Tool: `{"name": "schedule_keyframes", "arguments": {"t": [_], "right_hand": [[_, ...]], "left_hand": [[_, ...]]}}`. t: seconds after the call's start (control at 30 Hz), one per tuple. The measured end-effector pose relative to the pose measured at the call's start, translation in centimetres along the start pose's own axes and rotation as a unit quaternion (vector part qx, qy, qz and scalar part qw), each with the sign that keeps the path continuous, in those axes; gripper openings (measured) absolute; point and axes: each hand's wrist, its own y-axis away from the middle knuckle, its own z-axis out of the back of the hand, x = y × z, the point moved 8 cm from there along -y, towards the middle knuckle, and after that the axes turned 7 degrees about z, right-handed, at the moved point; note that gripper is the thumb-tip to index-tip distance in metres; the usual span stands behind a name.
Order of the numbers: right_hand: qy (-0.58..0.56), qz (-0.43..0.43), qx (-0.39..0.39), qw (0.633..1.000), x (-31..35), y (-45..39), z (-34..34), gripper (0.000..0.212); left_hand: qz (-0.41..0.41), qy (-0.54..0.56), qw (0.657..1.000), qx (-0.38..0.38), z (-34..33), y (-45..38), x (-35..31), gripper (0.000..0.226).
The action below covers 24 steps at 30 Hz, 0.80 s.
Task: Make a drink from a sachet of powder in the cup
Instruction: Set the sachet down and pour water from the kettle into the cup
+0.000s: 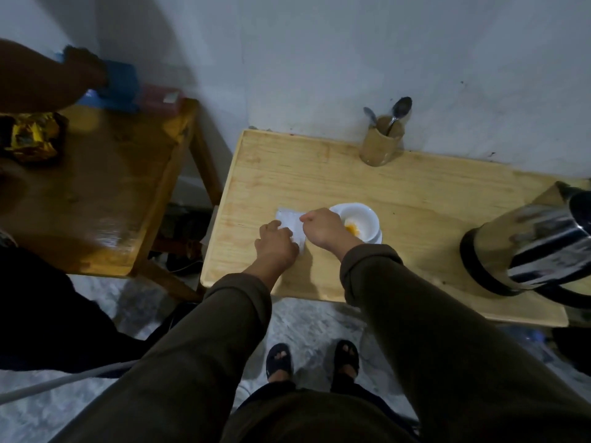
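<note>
Both hands, left hand [275,243] and right hand [321,227], pinch the sachet [292,222]; cup [358,220] (just beside the right hand) could tip if knocked.

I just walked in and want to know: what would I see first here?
First, two hands, the left hand and right hand, pinching a white sachet at the middle of the pale wooden table. Right beside them sits a white cup with orange powder inside, and a shiny kettle stands at the right.
</note>
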Motion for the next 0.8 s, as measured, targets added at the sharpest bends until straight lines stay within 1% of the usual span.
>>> {"name": "schedule_keyframes", "arguments": {"t": [0.13, 0.2, 0.33, 0.4, 0.5, 0.53, 0.6, 0.7, 0.77, 0.8], "right_hand": [[-0.010, 0.027, -0.052, 0.998, -0.3, 0.0, 4.3, 0.036], [0.002, 0.035, -0.079, 0.996, -1.1, 0.1, 6.7, 0.036], [0.029, 0.032, -0.119, 0.992, -3.5, -0.1, 10.9, 0.035], [0.047, 0.027, -0.132, 0.990, -4.7, -0.6, 12.8, 0.035], [0.071, 0.022, -0.136, 0.988, -6.0, -1.4, 15.1, 0.036], [0.075, 0.017, -0.126, 0.989, -6.5, -1.8, 15.5, 0.036], [0.095, 0.005, -0.084, 0.992, -7.6, -3.1, 15.6, 0.036], [0.102, -0.026, 0.007, 0.994, -9.8, -5.2, 14.3, 0.035], [0.141, -0.002, 0.076, 0.987, -10.6, -6.0, 12.6, 0.031], [0.153, 0.005, 0.100, 0.983, -11.0, -6.2, 12.0, 0.024]], "left_hand": [[-0.066, 0.057, 0.996, 0.018, 0.4, 0.4, -3.4, 0.041], [-0.089, 0.096, 0.991, 0.037, 0.6, 0.5, -5.5, 0.040], [-0.128, 0.136, 0.981, 0.060, 0.8, 1.3, -9.1, 0.043], [-0.123, 0.155, 0.978, 0.066, 0.4, 1.1, -10.1, 0.043], [-0.063, 0.176, 0.979, 0.076, -0.5, 0.0, -10.2, 0.048], [-0.040, 0.179, 0.980, 0.079, -0.8, -0.3, -10.1, 0.050], [-0.011, 0.184, 0.981, 0.067, -1.1, -0.8, -9.9, 0.055], [0.014, 0.212, 0.976, 0.038, -1.4, -1.4, -9.7, 0.065], [0.028, 0.229, 0.972, 0.035, -2.0, -1.8, -9.7, 0.067], [0.038, 0.236, 0.971, 0.032, -2.1, -1.9, -9.8, 0.067]]}}
